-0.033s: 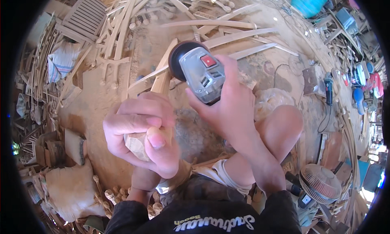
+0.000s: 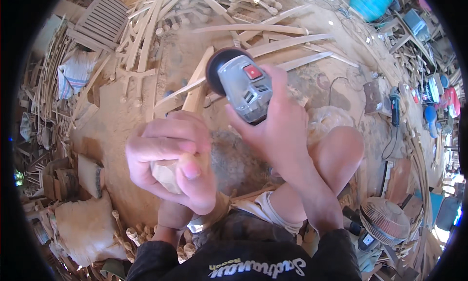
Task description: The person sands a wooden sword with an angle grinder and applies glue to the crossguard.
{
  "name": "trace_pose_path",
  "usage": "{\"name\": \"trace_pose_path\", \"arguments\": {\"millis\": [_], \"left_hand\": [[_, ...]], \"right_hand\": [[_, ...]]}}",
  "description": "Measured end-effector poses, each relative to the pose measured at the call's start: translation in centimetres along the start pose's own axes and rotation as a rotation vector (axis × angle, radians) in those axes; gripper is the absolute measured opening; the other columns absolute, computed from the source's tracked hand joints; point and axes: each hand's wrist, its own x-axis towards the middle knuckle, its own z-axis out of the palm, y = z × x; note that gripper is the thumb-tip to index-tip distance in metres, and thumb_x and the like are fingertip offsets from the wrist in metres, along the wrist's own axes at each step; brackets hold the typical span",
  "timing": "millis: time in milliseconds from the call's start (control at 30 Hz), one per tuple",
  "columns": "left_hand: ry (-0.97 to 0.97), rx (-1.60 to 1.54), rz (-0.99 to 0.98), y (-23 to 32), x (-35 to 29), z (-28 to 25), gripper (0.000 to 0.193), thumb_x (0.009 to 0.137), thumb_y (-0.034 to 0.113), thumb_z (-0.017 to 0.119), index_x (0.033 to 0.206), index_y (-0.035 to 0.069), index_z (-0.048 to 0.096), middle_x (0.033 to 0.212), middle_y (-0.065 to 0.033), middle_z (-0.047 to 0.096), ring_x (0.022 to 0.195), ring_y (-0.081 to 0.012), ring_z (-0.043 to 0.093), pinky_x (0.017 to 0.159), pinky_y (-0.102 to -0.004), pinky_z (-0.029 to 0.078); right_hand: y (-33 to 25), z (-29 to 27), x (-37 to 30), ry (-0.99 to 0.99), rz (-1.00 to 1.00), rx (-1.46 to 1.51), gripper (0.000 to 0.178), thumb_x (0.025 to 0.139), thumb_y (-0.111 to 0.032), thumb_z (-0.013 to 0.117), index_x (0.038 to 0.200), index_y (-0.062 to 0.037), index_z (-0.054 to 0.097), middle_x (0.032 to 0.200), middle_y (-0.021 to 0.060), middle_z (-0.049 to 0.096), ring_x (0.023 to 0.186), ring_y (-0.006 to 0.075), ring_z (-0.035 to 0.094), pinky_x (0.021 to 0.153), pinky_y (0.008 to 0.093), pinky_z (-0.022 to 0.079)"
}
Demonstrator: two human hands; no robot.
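Observation:
My left hand [image 2: 170, 156] is closed around a pale wooden piece [image 2: 166, 177], whose faceted end pokes out below the fingers. Beyond the fist a long wooden bar [image 2: 195, 98] runs away from me; I cannot tell whether it is the same piece. In my right hand [image 2: 280, 122] is an angle grinder [image 2: 243, 88] with a grey body and a red switch. Its dark round disc [image 2: 218, 69] faces left, close beside the wooden bar. Whether the disc touches the bar cannot be made out.
Long curved wooden slats [image 2: 287, 44] lie across the floor ahead. At far left is a slatted wooden panel [image 2: 101, 18]. A dusty fan [image 2: 385, 220] stands near right, and another power tool [image 2: 394, 108] with a cord is at right. Small carved pieces [image 2: 134, 234] lie near left.
The grinder and my right hand have shifted slightly to the right. My left hand has moved very slightly the same way, still gripping the wooden piece.

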Motion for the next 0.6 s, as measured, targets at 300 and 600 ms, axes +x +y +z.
{"name": "trace_pose_path", "arguments": {"millis": [300, 600], "left_hand": [[-0.059, 0.009, -0.020, 0.1, -0.6, 0.9, 0.022, 0.109, 0.023, 0.062, 0.113, 0.005, 0.050, 0.091, -0.0117, 0.060, 0.068, -0.0188, 0.057, 0.066, -0.0396, 0.051], [-0.052, 0.069, -0.017, 0.3, -0.7, 1.7, 0.018, 0.112, 0.022, 0.057, 0.113, 0.005, 0.050, 0.092, -0.0115, 0.057, 0.069, -0.0198, 0.057, 0.065, -0.0402, 0.049]], "right_hand": [[0.2, -0.2, 0.2, 0.027, -0.021, 0.070, 0.080, 0.083, -0.035, 0.094, 0.145, -0.0114, 0.049, 0.107, 0.0188, 0.079, 0.094, 0.0429, 0.080, 0.080, 0.0492, 0.063], [0.7, -0.2, 0.2, 0.017, -0.016, 0.070, 0.081, 0.083, -0.035, 0.094, 0.145, -0.0123, 0.048, 0.105, 0.0203, 0.080, 0.090, 0.0444, 0.079, 0.077, 0.0512, 0.063]]}}
